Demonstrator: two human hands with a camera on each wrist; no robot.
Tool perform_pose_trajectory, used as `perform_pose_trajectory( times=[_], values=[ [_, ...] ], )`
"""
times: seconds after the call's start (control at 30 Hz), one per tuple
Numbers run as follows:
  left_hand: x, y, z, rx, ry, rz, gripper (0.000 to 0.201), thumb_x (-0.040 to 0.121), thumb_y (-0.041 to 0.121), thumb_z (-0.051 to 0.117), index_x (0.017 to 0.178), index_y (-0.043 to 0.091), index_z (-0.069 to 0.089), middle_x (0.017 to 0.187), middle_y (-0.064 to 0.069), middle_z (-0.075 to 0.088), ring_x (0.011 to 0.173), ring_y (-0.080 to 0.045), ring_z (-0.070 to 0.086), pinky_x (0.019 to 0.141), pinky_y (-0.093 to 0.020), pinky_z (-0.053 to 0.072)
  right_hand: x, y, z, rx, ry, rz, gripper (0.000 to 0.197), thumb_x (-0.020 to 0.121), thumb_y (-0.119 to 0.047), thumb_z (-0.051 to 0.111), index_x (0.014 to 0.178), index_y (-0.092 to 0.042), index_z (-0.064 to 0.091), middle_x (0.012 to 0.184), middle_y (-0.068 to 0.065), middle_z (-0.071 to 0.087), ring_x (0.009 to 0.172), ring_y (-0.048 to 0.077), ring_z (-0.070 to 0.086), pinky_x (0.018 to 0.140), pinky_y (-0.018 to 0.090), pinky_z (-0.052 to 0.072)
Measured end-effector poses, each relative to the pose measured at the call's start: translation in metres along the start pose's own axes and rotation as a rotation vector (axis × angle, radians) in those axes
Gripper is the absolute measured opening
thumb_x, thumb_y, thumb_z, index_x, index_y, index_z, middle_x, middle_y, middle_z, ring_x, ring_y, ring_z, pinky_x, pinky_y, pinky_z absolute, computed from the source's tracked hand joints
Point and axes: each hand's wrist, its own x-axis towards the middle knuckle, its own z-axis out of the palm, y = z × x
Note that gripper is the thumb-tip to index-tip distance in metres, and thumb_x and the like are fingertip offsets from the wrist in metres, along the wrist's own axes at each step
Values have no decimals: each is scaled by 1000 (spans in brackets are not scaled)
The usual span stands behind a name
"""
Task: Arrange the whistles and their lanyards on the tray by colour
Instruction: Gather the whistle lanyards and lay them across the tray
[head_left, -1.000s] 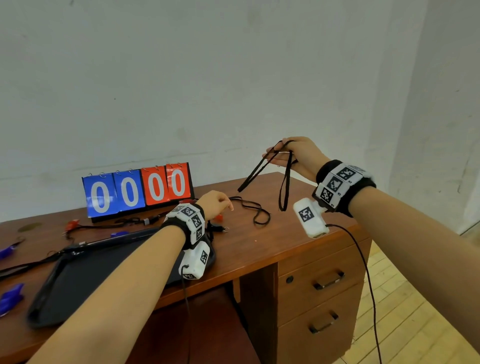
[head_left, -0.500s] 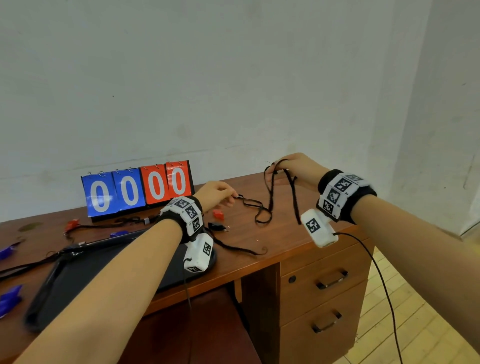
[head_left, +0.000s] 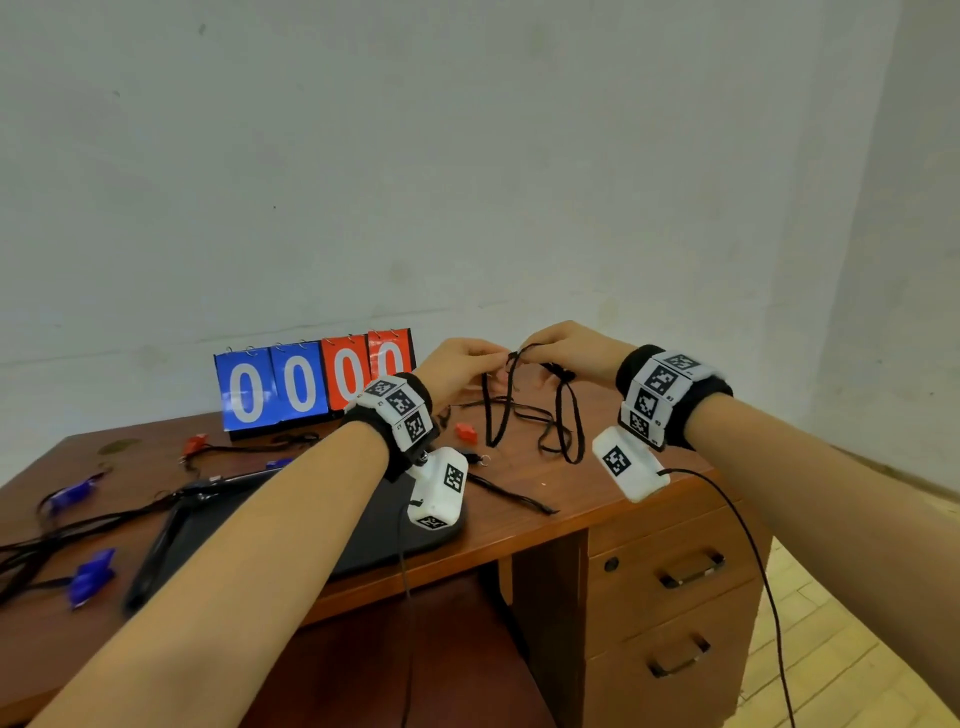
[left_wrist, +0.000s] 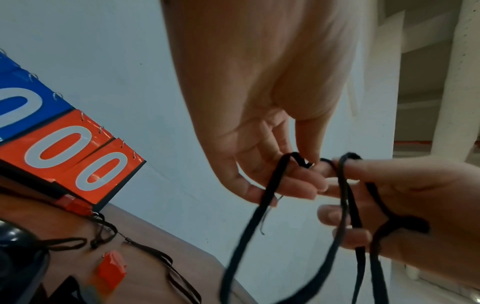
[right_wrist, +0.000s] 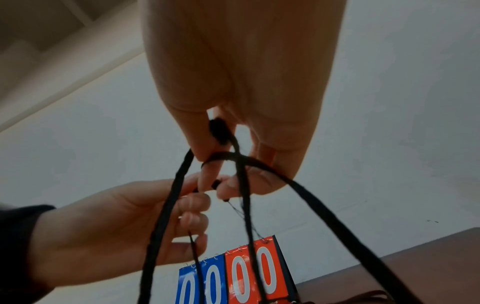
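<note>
Head view: your left hand (head_left: 460, 364) and right hand (head_left: 566, 348) are together pinching the black woven lanyard (head_left: 498, 410) above the desk's far edge.

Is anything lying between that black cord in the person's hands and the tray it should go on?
Nothing solid. The black cord hangs above the desk; only a red whistle, loose cords and the left forearm lie toward the tray.

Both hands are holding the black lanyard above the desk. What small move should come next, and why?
Probably the left hand and right hand should gather the hanging loops into one bundle. Both pinch the black lanyard at its top; its loops dangle loose over the desk, and the black tray holds nothing that can be seen. A loose cord would sprawl there.
</note>
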Motion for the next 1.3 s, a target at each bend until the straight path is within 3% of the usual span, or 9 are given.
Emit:
perform_pose_trajectory(
  times=[0.1, 0.27, 0.37, 0.5, 0.6, 0.83, 0.97, 1.07, 1.3],
  values=[
    [-9, 0, -15, -66, 74, 8, 22, 95, 11, 52, 109, -3, 62, 88, -15, 70, 73, -15, 69, 72, -22, 56, 1, -2, 6, -56, -94, 40, 11, 89, -18, 62, 90, -10, 70, 69, 1, 64, 73, 21, 58, 65, 23, 46],
    [-25, 2, -37, -66, 137, 42, 12, 90, 9, 58, 91, 12, 69, 91, -9, 72, 85, -20, 70, 84, -33, 54, 4, -6, 27, 128, -250, 98, 68, 76, -63, 60, 119, -11, 64, 113, 4, 70, 106, 20, 66, 94, 34, 51],
    [-37, 6, -45, 33, 119, 38, 13, 89, 20, 60, 95, 18, 72, 101, -5, 72, 98, -20, 67, 90, -31, 51, 13, -18, 44, 277, -138, 69, 53, 92, -49, 49, 119, -6, 62, 110, 4, 68, 96, 18, 67, 75, 23, 57],
    [-48, 10, -54, -32, 160, -3, 20, 89, 4, 57, 109, 5, 61, 107, -22, 67, 95, -29, 67, 83, -30, 56, 26, -29, 61, 334, -70, -5, 34, 89, -30, 62, 107, -1, 69, 108, 15, 71, 94, 22, 68, 93, 35, 53],
    [-55, 14, -61, -39, 206, -28, 27, 86, -1, 60, 112, 3, 53, 106, -28, 65, 97, -36, 67, 90, -42, 54, 25, -42, 73, 423, -78, -57, 23, 90, -13, 62, 106, 3, 67, 101, 16, 70, 85, 20, 68, 78, 24, 57],
    [-67, 19, -78, 273, 216, 27, 19, 89, 9, 57, 108, 7, 61, 78, -7, 71, 65, -7, 69, 60, -13, 53, 25, -64, 90, 244, -25, -144, 10, 89, -15, 62, 91, -7, 68, 91, 9, 71, 84, 18, 68, 77, 22, 53],
    [-71, 19, -89, 315, 270, 22, 13, 90, 13, 60, 96, 2, 63, 79, -12, 70, 71, -18, 69, 69, -23, 57, 29, -73, 97, 260, -56, -133, 12, 92, -14, 57, 89, -4, 63, 74, 9, 66, 67, 20, 63, 74, 32, 54],
    [-76, 18, -98, 134, 216, -33, 11, 92, 14, 58, 94, 3, 62, 87, -14, 71, 82, -21, 70, 80, -31, 58, 32, -80, 103, 227, -44, -128, 16, 94, -15, 55, 89, -1, 60, 63, 5, 52, 48, 12, 47, 52, 23, 47],
    [-84, 16, -126, 160, 307, -11, 10, 92, 11, 57, 91, 3, 63, 86, -15, 71, 79, -20, 71, 75, -26, 58, 42, -89, 112, 84, -58, -124, 24, 95, -25, 54, 91, -5, 67, 48, -6, 43, 39, 5, 39, 39, 13, 33]
  ],
)
